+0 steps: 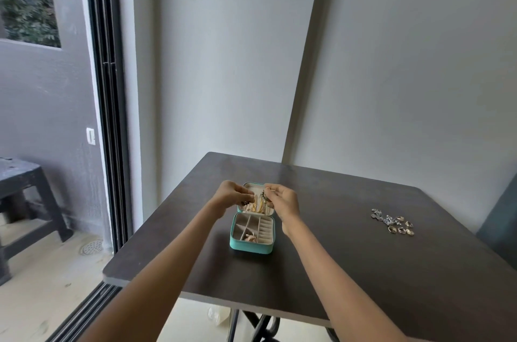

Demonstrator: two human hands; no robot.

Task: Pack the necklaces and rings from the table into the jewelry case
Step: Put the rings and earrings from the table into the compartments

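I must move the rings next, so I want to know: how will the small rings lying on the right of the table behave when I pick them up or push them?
The rings look small and hard, so probably stiff and light. Being round, some might roll on the smooth dark table if pushed. They lie in a loose cluster, so a push would likely scatter them; pinching one at a time seems safer.

Soft, even daylight enters from the glass door (106,89) on the left, leaving the wall (223,61) flat grey and the table (363,257) with faint sheen and weak shadows. Wide-angle bending bows edge lines; small details look soft.
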